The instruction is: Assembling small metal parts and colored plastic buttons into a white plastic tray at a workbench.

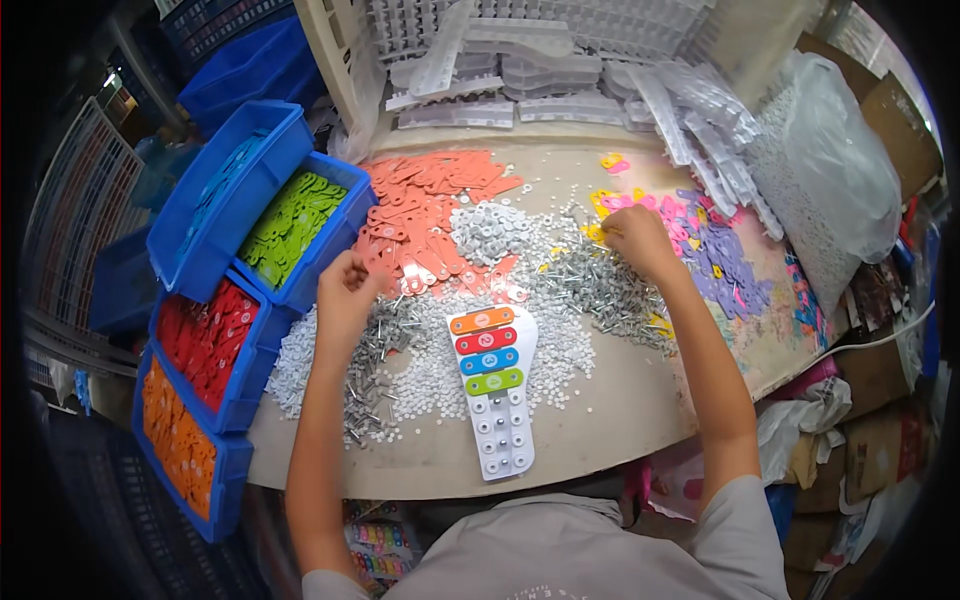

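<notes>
A white plastic board (515, 425) lies on the table in front of me. Across its upper part sit an orange strip (482, 320), a red strip (485, 340), a blue strip (489, 361) and a green strip (495, 382); its lower part shows bare pegs in two rows. My left hand (345, 290) is closed, fingers pinched at the near-left edge of the coral-coloured strips (410, 215). My right hand (640, 242) is closed too, its fingertips down beside yellow pieces and a heap of metal pins (600, 285). What either pinch holds is hidden.
Blue bins at the left hold light blue, green (295, 225), red (205, 340) and orange strips (178, 435). Small white caps (490, 232) are heaped mid-table. Purple pieces (715, 260) lie right. Clear plastic trays (550, 75) stack behind; a filled plastic bag (830, 160) stands far right.
</notes>
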`<state>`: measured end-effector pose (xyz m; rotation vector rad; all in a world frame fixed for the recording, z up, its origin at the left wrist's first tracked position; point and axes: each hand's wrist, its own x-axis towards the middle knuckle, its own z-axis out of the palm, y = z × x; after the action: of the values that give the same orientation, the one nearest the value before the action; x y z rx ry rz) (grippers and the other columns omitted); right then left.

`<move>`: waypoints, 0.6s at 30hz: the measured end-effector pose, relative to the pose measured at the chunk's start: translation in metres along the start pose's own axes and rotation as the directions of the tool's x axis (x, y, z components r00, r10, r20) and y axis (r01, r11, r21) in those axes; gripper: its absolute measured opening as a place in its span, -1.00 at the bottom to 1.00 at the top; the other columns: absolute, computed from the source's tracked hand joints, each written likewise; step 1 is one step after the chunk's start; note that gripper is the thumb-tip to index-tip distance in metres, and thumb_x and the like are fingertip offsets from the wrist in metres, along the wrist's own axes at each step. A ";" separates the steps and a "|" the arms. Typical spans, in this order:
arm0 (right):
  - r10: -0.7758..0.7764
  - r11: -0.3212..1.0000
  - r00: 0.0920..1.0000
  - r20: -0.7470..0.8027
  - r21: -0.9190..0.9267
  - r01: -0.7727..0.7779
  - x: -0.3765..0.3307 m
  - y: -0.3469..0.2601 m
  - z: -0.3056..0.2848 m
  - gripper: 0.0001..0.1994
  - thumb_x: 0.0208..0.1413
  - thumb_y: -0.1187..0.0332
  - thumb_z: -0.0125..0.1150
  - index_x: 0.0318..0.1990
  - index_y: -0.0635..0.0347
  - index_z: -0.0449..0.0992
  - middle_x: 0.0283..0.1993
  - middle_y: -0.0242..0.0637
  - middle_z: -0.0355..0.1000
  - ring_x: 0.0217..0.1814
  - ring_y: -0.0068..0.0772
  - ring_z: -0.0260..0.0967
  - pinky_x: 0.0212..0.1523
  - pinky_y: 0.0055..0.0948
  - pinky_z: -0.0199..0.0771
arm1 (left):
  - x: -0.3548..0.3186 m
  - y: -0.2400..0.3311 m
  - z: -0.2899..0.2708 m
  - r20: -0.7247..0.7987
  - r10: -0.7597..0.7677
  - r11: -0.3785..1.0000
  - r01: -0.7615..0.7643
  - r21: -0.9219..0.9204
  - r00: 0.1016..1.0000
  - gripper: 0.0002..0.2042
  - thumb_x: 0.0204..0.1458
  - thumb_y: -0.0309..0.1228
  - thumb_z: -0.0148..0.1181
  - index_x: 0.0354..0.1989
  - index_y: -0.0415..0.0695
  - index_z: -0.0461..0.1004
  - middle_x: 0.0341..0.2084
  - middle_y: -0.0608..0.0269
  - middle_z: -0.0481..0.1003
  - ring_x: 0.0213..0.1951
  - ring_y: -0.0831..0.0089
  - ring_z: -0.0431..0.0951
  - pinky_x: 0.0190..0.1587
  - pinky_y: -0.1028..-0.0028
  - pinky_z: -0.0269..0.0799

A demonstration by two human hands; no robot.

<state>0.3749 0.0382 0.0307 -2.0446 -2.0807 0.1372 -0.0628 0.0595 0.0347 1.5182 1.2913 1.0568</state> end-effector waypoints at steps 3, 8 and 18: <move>-0.006 0.996 0.995 0.095 -0.085 0.014 0.009 -0.002 -0.001 -0.79 -0.10 0.39 0.39 -0.25 0.18 0.68 -0.21 -0.10 0.60 -0.14 -0.01 0.55 -0.09 -0.15 0.55 | -0.047 0.046 0.017 0.070 -0.115 0.963 0.129 -0.235 0.991 -0.82 0.06 -0.51 0.30 -0.18 -0.27 0.50 -0.52 0.37 0.52 -0.45 0.65 0.51 -0.44 0.61 0.40; -0.120 0.991 0.982 0.145 0.070 0.111 0.028 0.021 0.009 -0.76 -0.11 0.42 0.37 -0.21 0.23 0.62 -0.23 -0.10 0.58 -0.17 -0.11 0.55 -0.13 -0.20 0.53 | -0.104 0.046 0.025 0.215 -0.162 0.895 0.235 -0.378 0.963 -0.75 0.15 -0.49 0.26 -0.02 -0.31 0.51 -0.44 0.24 0.60 -0.40 0.55 0.61 -0.36 0.58 0.52; -0.109 0.925 0.948 0.299 0.380 -0.014 0.038 0.033 -0.006 -0.85 -0.02 0.42 0.33 -0.33 0.27 0.50 -0.43 -0.36 0.46 -0.40 -0.51 0.37 -0.32 -0.43 0.40 | -0.158 0.015 0.050 0.351 -0.204 0.878 0.329 -0.347 0.914 -0.88 0.33 -0.40 0.05 -0.16 -0.20 0.37 -0.37 0.21 0.62 -0.42 0.64 0.55 -0.38 0.68 0.35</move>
<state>0.4086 0.0760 0.0326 -1.8246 -2.0679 0.8419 -0.0280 -0.1033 0.0240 1.0980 0.9624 0.8045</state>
